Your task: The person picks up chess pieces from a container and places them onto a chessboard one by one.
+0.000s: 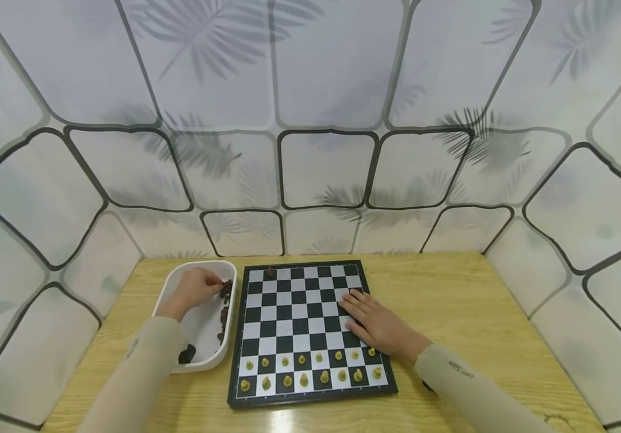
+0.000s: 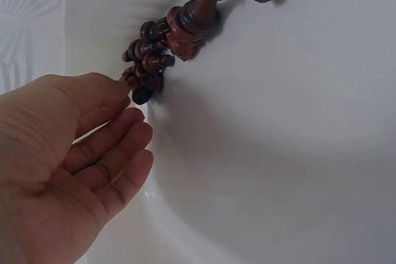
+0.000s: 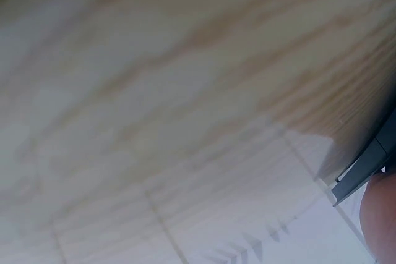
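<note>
My left hand (image 1: 196, 288) reaches into a white plastic bin (image 1: 205, 362), where dark red-brown chess pieces (image 2: 192, 20) lie heaped along one wall. At the end of that heap, its thumb and index fingertips pinch a small dark chess piece (image 2: 143, 94), partly hidden by the fingers. The right hand (image 1: 380, 325) rests with extended fingers on the right edge of the black-and-white chessboard (image 1: 299, 311). Two rows of yellow chess pieces (image 1: 303, 379) stand on the board's near side. One dark red chess piece (image 1: 270, 271) stands in the far row, towards the left.
The bin stands just left of the board on a wooden table (image 1: 440, 288). A black object (image 1: 187, 353) lies in the bin's near left corner. Patterned wall panels (image 1: 326, 168) rise behind and beside the table. The right wrist view mostly shows blurred wood grain.
</note>
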Action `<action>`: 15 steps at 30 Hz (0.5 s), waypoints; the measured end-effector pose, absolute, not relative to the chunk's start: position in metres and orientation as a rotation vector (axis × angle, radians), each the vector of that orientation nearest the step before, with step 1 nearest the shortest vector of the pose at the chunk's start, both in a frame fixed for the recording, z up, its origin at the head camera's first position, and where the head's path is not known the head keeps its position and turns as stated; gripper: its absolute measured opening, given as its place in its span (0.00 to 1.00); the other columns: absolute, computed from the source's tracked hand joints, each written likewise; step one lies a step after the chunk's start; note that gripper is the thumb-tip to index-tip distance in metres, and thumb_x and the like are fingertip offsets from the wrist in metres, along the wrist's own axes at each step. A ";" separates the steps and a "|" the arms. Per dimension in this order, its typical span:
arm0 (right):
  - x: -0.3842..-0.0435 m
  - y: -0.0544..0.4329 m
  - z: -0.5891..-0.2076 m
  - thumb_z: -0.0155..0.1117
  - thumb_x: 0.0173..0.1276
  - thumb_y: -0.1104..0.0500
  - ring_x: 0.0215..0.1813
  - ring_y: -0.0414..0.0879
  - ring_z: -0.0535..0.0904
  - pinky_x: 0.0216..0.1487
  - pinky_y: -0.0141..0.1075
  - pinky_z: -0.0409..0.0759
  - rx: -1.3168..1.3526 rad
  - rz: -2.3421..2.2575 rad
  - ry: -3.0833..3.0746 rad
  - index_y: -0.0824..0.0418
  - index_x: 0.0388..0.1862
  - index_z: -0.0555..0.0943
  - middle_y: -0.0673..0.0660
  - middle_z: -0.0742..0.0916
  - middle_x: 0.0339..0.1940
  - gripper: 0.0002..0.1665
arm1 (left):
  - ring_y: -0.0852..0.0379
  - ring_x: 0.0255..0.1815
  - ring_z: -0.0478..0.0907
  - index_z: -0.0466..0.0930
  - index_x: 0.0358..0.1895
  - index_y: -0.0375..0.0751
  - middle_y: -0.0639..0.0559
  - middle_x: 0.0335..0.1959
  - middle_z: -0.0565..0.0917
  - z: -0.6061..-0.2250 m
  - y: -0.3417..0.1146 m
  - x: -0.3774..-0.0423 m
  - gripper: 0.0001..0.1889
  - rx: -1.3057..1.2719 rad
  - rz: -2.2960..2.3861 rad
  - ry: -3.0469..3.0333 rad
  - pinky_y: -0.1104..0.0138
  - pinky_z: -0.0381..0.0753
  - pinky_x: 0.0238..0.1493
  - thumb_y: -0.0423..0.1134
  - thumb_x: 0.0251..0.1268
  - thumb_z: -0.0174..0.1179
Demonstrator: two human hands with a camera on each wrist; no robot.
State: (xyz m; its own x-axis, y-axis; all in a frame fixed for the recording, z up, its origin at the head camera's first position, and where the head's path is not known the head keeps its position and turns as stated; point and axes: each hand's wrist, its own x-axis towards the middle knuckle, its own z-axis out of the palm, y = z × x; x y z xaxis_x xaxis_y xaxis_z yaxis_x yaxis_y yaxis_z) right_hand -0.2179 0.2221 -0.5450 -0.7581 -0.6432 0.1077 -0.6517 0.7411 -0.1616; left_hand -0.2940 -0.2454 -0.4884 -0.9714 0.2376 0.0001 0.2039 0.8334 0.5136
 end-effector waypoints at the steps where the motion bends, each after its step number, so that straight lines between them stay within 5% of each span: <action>1: -0.218 0.222 -0.545 0.44 0.87 0.41 0.86 0.57 0.59 0.83 0.55 0.61 1.075 0.296 -2.891 0.57 0.84 0.64 0.57 0.69 0.85 0.36 | 0.43 0.41 0.88 0.89 0.45 0.26 0.34 0.42 0.91 -0.490 -0.246 -0.294 0.11 0.341 0.816 2.940 0.53 0.88 0.44 0.33 0.67 0.65; 15: -0.217 0.222 -0.542 0.46 0.87 0.42 0.87 0.58 0.58 0.85 0.54 0.59 1.077 0.322 -2.906 0.59 0.84 0.63 0.58 0.68 0.85 0.36 | 0.50 0.37 0.86 0.90 0.45 0.30 0.37 0.40 0.92 -0.497 -0.241 -0.296 0.10 0.247 0.839 2.910 0.57 0.87 0.41 0.34 0.70 0.66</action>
State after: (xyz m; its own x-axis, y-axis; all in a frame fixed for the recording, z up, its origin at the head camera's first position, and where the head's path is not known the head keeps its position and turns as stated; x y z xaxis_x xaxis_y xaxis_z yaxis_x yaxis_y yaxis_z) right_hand -0.2167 0.2222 -0.5421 -0.7607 -0.6422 0.0949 -0.6474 0.7396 -0.1842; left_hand -0.2964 -0.2408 -0.4965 -0.9816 0.1833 -0.0536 0.1267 0.8348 0.5358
